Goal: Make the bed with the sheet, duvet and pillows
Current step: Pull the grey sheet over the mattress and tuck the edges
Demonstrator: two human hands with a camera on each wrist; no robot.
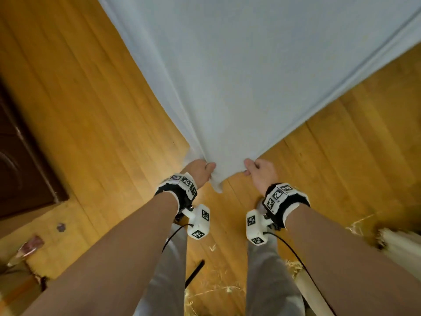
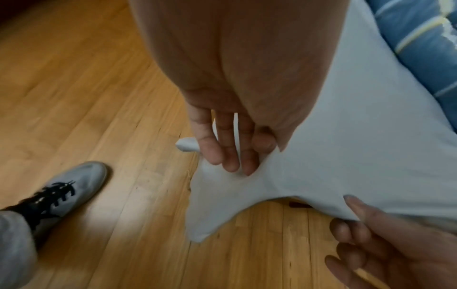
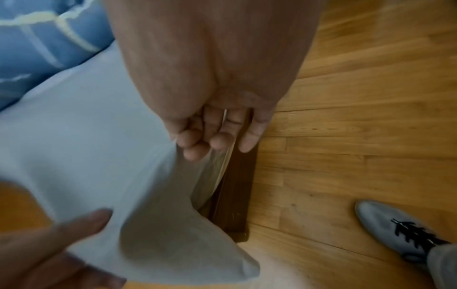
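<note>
A pale blue-white sheet (image 1: 250, 76) stretches taut from the top of the head view down to a corner at my hands. My left hand (image 1: 207, 168) grips the sheet's edge left of the corner, fingers curled under the cloth (image 2: 230, 156). My right hand (image 1: 249, 167) pinches the edge on the corner's right side (image 3: 197, 144). The corner tip (image 1: 218, 187) hangs loose between them above the floor. A blue duvet with pale stripes (image 2: 420, 43) lies beyond the sheet, also in the right wrist view (image 3: 37, 39).
Wooden floor (image 1: 102, 110) lies all round. A dark wooden bed leg (image 3: 237, 195) stands under the sheet by my right hand. Dark brown furniture (image 1: 22, 156) is at the left. Straw scraps (image 1: 216, 288) and a pale bundle (image 1: 401, 247) lie near my grey shoes (image 2: 71, 185).
</note>
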